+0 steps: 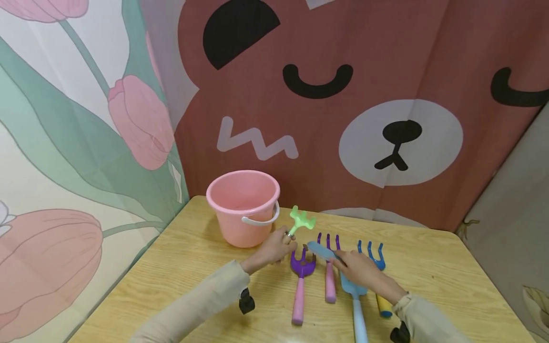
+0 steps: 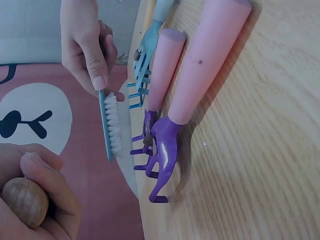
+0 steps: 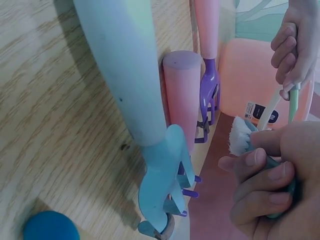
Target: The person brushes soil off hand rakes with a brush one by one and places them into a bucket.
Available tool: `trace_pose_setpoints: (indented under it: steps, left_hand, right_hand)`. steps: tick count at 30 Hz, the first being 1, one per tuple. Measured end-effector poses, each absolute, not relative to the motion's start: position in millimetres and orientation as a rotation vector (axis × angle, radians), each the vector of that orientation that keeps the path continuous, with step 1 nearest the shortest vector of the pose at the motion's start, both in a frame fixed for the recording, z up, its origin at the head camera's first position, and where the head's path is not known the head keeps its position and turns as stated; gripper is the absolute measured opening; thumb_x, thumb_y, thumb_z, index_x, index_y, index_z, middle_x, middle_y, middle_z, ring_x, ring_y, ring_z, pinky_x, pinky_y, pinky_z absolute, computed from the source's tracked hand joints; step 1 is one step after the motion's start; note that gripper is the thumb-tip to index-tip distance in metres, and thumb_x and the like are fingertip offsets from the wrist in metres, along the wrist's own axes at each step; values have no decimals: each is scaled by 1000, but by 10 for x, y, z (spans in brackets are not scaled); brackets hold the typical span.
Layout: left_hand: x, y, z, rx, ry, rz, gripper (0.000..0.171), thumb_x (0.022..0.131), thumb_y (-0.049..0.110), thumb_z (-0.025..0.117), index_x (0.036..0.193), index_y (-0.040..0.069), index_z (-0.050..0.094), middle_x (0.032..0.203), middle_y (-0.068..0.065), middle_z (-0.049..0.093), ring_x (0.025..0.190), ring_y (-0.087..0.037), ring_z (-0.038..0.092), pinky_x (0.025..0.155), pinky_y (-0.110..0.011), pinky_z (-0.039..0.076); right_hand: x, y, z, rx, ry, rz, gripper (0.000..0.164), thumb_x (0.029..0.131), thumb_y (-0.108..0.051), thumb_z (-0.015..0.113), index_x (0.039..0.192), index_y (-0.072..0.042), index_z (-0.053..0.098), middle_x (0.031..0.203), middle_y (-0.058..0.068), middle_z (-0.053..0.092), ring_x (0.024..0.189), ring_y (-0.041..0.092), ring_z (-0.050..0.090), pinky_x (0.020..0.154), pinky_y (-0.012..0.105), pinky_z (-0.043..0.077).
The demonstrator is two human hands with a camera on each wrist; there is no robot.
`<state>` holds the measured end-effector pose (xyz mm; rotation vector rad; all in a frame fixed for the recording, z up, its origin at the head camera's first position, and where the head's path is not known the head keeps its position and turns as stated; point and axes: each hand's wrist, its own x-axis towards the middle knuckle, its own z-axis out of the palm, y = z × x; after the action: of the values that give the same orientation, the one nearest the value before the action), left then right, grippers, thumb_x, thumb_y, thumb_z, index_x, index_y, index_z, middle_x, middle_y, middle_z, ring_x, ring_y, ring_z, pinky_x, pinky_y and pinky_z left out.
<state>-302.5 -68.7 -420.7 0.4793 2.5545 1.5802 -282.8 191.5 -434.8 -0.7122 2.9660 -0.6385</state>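
Observation:
My left hand [image 1: 274, 246] grips a small garden fork with a light green head [image 1: 301, 220] pointing up and away. The rounded wooden end of its handle [image 2: 25, 201] shows inside the curled fingers in the left wrist view. A light blue brush [image 1: 320, 250] with white bristles [image 2: 114, 125] is in my right hand [image 1: 358, 269], thumb along its back. Bristles and green fork are apart, both above the table. Under the hands lie a purple fork with a pink handle [image 1: 302, 267], a second purple-tined one [image 1: 330, 283] and a light blue fork [image 1: 353, 288].
A pink bucket [image 1: 240, 228] with a white handle stands at the back left, close behind my left hand. Right of the forks lies a blue rake [image 1: 378, 261] with a yellow handle, partly under my right hand. Printed curtains hang behind the wooden table [image 1: 446, 286].

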Motion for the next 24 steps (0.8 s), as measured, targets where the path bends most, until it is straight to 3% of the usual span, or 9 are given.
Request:
trace_pose_setpoints:
  steps: [15, 24]
  left_hand:
    - [-3034, -744, -4186, 511, 2529, 1580, 15, 93, 14, 63, 101, 4, 55, 62, 1, 47, 38, -8, 40, 31, -20, 34]
    - [-3077, -713, -4079, 560, 2477, 1597, 23, 99, 30, 60, 102, 7, 56, 62, -5, 52, 37, -9, 41, 31, -21, 33]
  right_hand:
    - [-2816, 2020, -4350, -709, 2993, -598, 44, 103, -27, 54, 127, 9, 60, 55, -6, 47, 45, 8, 42, 51, 27, 40]
    - [-2857, 2080, -4344, -774, 2991, -637, 28, 103, -26, 53, 106, -3, 68, 54, -8, 46, 45, 6, 40, 45, 23, 34]
